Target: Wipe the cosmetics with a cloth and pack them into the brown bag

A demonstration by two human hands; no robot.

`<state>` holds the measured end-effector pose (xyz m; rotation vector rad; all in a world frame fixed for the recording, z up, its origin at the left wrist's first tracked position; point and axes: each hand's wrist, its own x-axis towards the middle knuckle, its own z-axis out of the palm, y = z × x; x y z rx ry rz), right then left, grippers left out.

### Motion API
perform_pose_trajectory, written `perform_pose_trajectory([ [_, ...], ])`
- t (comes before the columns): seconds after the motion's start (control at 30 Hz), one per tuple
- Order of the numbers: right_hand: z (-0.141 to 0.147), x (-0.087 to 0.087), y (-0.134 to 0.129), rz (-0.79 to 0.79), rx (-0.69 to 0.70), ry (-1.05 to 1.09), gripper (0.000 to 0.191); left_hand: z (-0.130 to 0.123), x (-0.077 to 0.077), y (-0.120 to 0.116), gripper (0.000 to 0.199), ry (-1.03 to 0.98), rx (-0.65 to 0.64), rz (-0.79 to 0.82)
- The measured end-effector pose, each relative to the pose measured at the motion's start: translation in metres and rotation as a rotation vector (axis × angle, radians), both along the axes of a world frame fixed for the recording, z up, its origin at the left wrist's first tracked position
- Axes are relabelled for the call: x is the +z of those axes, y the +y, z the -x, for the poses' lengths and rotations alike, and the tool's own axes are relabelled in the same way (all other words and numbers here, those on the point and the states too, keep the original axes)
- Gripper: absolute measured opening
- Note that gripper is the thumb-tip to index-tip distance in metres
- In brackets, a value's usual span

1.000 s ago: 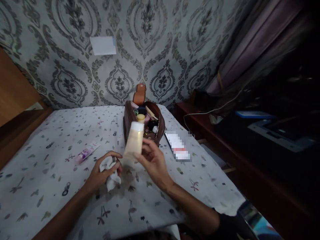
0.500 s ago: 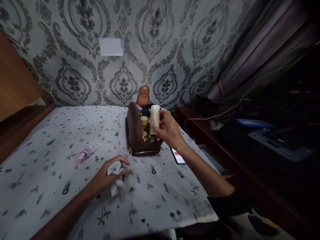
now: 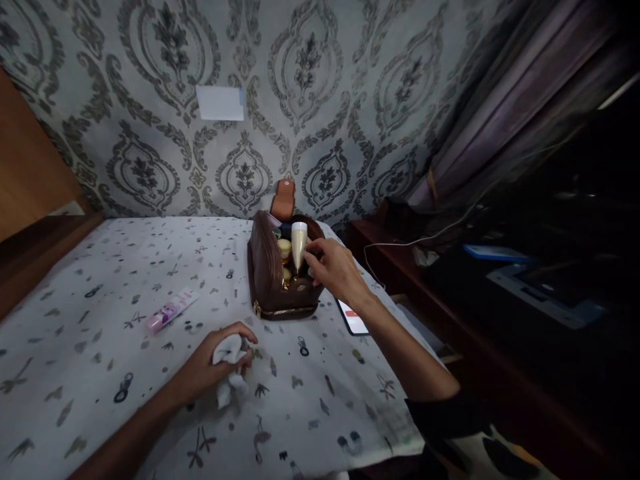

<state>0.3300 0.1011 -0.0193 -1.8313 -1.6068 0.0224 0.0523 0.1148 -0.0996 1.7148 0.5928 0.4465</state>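
Note:
A brown cosmetic bag (image 3: 265, 273) stands unzipped on the table, its orange-brown flap raised at the back. Inside it are several small containers, including a yellowish-lidded jar (image 3: 285, 249). My right hand (image 3: 337, 270) reaches over the bag's right side, fingertips closed at the edge of a cream-coloured squeeze tube (image 3: 299, 248) with a white cap. The tube is upright, cap up, its lower end down in the bag opening. My left hand (image 3: 220, 357) rests low over the table, fingers curled around a crumpled white cloth (image 3: 231, 350).
A pink-and-white tube (image 3: 173, 311) lies on the patterned tablecloth (image 3: 200, 273) at left. Under my right forearm lies a phone (image 3: 354, 321) with its screen lit. A white cable (image 3: 425, 238) runs along the dark red ledge at right. Patterned wallpaper rises behind the table.
My right hand has brought the cream tube slightly left and lower into the bag, turning it so its narrow side shows. My left hand still holds the cloth in nearly the same place.

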Motion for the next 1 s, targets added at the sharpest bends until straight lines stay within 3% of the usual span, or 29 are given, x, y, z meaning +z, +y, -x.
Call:
perform_pose_trajectory([
  [0.1, -0.005, 0.002, 0.002, -0.038, -0.007, -0.083, 0.017, 0.000, -0.002, 0.000, 0.029, 0.003, -0.018, -0.008],
  [0.23, -0.011, 0.020, 0.025, -0.039, -0.059, -0.273, 0.028, -0.001, -0.005, 0.001, 0.029, 0.010, -0.012, -0.033],
  [0.37, -0.015, 0.038, 0.058, 0.148, -0.039, -0.381, 0.037, -0.001, -0.007, 0.002, 0.032, 0.044, -0.034, -0.032],
  [0.47, -0.019, 0.040, 0.077, 0.289, 0.017, -0.383, 0.037, 0.000, -0.007, 0.003, 0.033, 0.058, -0.041, -0.038],
  [0.6, -0.029, 0.040, 0.092, 0.303, 0.055, -0.352, 0.032, 0.000, -0.004, 0.003, 0.034, 0.067, -0.052, -0.008],
  [0.7, -0.041, 0.052, 0.093, 0.238, 0.073, -0.218, 0.035, -0.001, 0.001, 0.002, 0.032, 0.084, -0.045, -0.044],
  [0.83, -0.048, 0.071, 0.073, -0.067, 0.020, -0.168, 0.039, -0.001, 0.004, 0.001, 0.026, 0.093, -0.020, -0.100],
  [0.93, -0.038, 0.064, 0.048, -0.276, -0.060, -0.306, 0.034, 0.000, 0.001, 0.001, 0.021, 0.088, -0.036, -0.115],
  [1.0, -0.026, 0.048, 0.034, -0.286, -0.087, -0.337, 0.030, 0.001, -0.002, 0.001, 0.020, 0.104, -0.049, -0.124],
])
